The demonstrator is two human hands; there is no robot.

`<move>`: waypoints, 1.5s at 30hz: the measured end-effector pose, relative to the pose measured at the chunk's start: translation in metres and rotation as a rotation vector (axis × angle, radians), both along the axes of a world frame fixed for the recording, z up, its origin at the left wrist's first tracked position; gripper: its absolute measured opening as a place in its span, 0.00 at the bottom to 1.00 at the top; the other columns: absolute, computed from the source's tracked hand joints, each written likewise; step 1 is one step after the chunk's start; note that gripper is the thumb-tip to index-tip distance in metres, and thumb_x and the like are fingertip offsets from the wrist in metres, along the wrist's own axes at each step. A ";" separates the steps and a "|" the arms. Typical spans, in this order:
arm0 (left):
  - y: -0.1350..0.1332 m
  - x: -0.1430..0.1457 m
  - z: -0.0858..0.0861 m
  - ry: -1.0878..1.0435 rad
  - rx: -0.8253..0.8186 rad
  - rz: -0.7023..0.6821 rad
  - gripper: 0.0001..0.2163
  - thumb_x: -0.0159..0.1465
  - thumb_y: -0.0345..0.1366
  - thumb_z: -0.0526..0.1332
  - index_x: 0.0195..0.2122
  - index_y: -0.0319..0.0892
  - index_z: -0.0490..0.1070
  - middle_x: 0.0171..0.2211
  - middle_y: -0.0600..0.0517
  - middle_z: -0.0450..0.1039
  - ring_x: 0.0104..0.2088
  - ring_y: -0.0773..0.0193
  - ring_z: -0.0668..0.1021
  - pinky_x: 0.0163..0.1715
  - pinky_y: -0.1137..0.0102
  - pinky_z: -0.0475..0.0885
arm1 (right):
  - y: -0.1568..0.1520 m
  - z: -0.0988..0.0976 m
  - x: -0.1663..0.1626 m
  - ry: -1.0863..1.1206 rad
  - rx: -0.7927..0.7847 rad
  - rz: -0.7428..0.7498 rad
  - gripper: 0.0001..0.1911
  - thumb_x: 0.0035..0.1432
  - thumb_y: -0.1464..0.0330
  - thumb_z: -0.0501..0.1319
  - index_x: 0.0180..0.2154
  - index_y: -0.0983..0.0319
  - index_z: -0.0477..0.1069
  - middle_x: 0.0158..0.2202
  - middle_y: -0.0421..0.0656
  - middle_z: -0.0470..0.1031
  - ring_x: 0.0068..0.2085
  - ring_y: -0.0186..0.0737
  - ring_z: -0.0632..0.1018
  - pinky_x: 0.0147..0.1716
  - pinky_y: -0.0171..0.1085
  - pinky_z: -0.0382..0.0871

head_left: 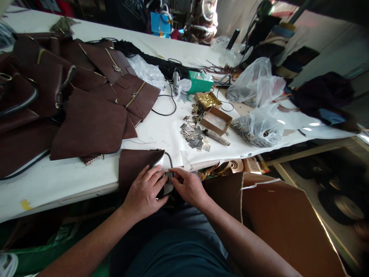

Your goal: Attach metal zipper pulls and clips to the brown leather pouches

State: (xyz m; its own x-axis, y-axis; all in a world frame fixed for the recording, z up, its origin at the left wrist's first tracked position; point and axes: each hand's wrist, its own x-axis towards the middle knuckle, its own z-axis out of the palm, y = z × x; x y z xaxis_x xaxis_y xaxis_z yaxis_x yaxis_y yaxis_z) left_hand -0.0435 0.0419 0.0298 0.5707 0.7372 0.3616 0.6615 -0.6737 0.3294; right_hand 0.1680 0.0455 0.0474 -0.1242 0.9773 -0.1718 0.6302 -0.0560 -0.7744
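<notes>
At the table's front edge, a dark brown leather bag panel [131, 163] lies partly over the edge, its pale underside and black piped rim turned up near my fingers. My left hand [147, 190] grips that panel, fingers pressed along the folded-up part and thumb below. A small grey metal plate [168, 174] shows between my hands against the pale underside. My right hand [188, 186] is closed in a pinch at the plate and the piped rim; its fingertips partly hide what they hold.
Brown leather bag pieces [92, 119] with zips are heaped at left. Loose metal plates [196, 136], a cardboard tray [216, 120], a box of gold-coloured fittings [207, 100] and a plastic bag of hardware [259, 127] lie ahead. A large cardboard box [282, 215] stands at right.
</notes>
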 end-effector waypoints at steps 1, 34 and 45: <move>0.000 0.000 0.000 -0.001 0.001 0.002 0.21 0.67 0.43 0.68 0.58 0.39 0.79 0.60 0.41 0.80 0.67 0.43 0.74 0.72 0.45 0.63 | 0.000 -0.001 0.000 0.009 0.002 -0.008 0.17 0.67 0.65 0.64 0.55 0.55 0.81 0.35 0.37 0.81 0.31 0.35 0.76 0.33 0.33 0.66; 0.000 0.006 0.009 0.093 0.000 -0.020 0.22 0.68 0.42 0.67 0.61 0.40 0.78 0.62 0.41 0.79 0.67 0.42 0.74 0.71 0.42 0.64 | 0.019 0.009 0.017 -0.163 0.192 0.106 0.12 0.63 0.65 0.69 0.48 0.51 0.84 0.39 0.39 0.84 0.37 0.39 0.82 0.38 0.34 0.72; 0.000 0.009 0.001 0.039 0.008 0.004 0.25 0.64 0.49 0.72 0.58 0.43 0.79 0.62 0.43 0.79 0.66 0.44 0.75 0.70 0.47 0.62 | 0.149 0.016 0.174 -0.554 0.314 -0.281 0.23 0.61 0.60 0.73 0.56 0.61 0.80 0.53 0.54 0.81 0.54 0.57 0.78 0.52 0.47 0.69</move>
